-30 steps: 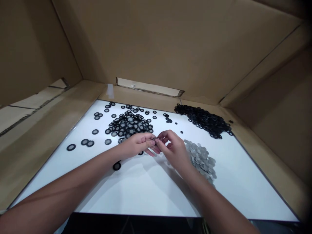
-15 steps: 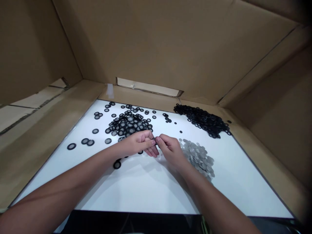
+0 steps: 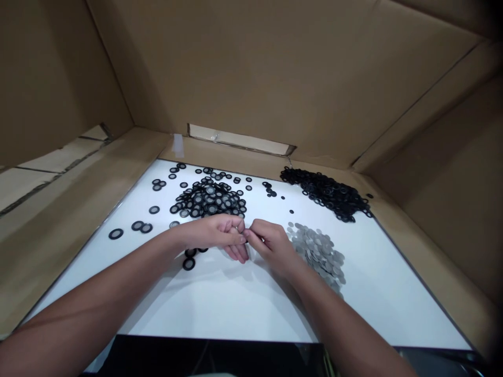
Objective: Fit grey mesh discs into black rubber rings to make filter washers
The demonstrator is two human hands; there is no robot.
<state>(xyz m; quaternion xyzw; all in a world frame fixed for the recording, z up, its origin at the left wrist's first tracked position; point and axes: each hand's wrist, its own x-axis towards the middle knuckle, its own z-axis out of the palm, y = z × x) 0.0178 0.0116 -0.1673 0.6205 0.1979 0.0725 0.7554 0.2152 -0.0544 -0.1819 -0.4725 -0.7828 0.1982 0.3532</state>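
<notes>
My left hand (image 3: pixel 225 234) and my right hand (image 3: pixel 271 242) meet above the middle of the white board. Between their thumbs and fingertips they pinch a small black ring (image 3: pixel 245 236), mostly covered by the fingers. Whether a disc sits inside it, I cannot tell. Behind my left hand lies a heap of black rings with grey discs in them (image 3: pixel 210 199). Just right of my right hand is a pile of loose grey discs (image 3: pixel 320 251).
A dense heap of plain black rings (image 3: pixel 330 193) lies at the back right. Small black pieces (image 3: pixel 269 189) are scattered at the back middle. Several filled rings (image 3: pixel 146 228) lie loose on the left. Cardboard walls (image 3: pixel 251 78) enclose the white board (image 3: pixel 220 309) at the back and sides.
Both hands have shifted slightly toward me, my left hand also a little leftward. The black ring between them is now more hidden by the fingers.
</notes>
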